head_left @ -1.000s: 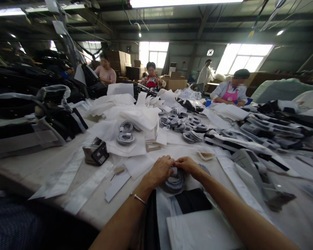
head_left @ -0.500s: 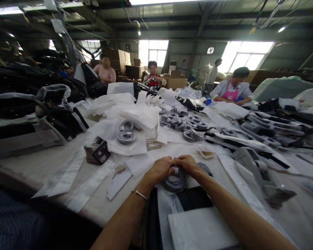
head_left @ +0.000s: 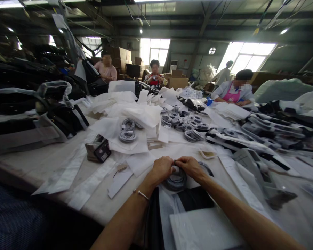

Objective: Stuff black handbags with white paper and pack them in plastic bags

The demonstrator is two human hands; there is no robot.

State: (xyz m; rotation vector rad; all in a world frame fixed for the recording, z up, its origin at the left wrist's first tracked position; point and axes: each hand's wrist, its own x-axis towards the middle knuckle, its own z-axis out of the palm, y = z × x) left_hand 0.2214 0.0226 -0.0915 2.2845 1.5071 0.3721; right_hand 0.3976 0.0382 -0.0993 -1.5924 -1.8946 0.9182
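Observation:
A coiled grey strap with a white band near its top sits in front of me. My left hand is closed at the coil's upper left edge. My right hand meets it from the other side, its thumb and finger pinched at the coil's top. A small dark bit shows between the fingertips, too small to name. Just right of my right hand lies another grey coil, partly hidden. Below the hands is a black item with white wrapping, and a white packet rests on it.
Left on the table stand a small black box and paper strips. Several grey coils lie among white sheets. A grey tape dispenser stands to the right. Across the table a person in a pink apron works; others are farther back.
Both hands stay at the coil with fingers pinched at its top, barely shifted. The whole view has moved slightly. The standing person at the back has moved right.

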